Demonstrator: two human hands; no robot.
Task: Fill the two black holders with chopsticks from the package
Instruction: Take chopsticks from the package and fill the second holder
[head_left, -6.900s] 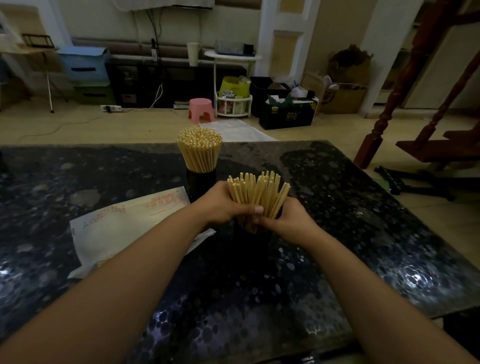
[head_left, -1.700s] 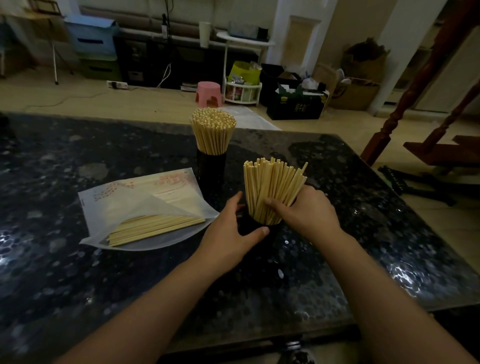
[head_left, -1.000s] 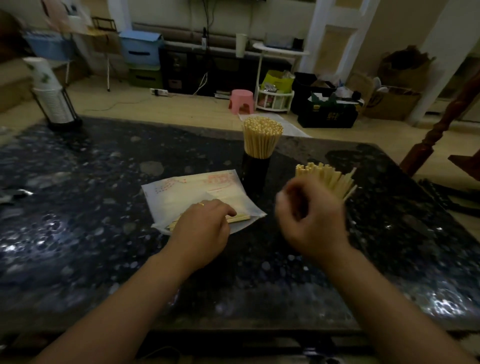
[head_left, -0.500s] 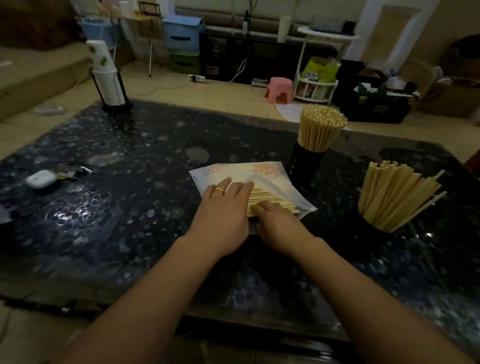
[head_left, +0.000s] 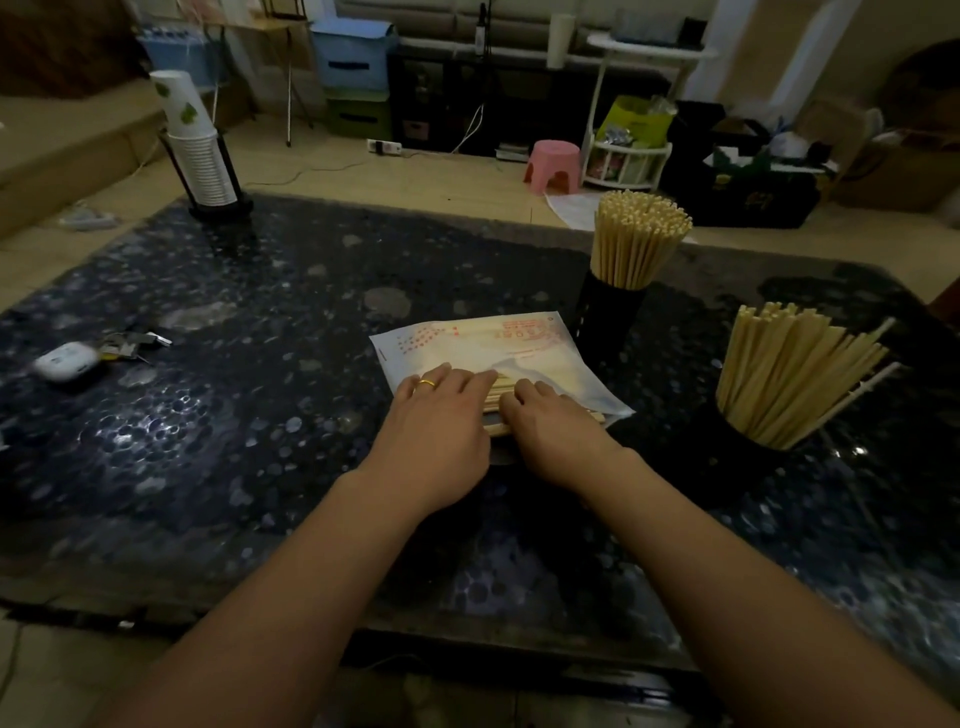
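Head view: cup stack (head_left: 197, 150), earbud case (head_left: 66, 360), keys (head_left: 132, 343) far left of package (head_left: 483, 345).

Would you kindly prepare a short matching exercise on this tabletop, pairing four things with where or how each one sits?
Things:
1. stack of paper cups
2. package
3. far holder
4. near holder

Places or states:
A. under both hands, lying flat
B. right side of the table, chopsticks leaning loosely
C. far left corner of the table, in a black stand
D. just behind the package, chopsticks packed tight and upright

Pairs: 1-C, 2-A, 3-D, 4-B
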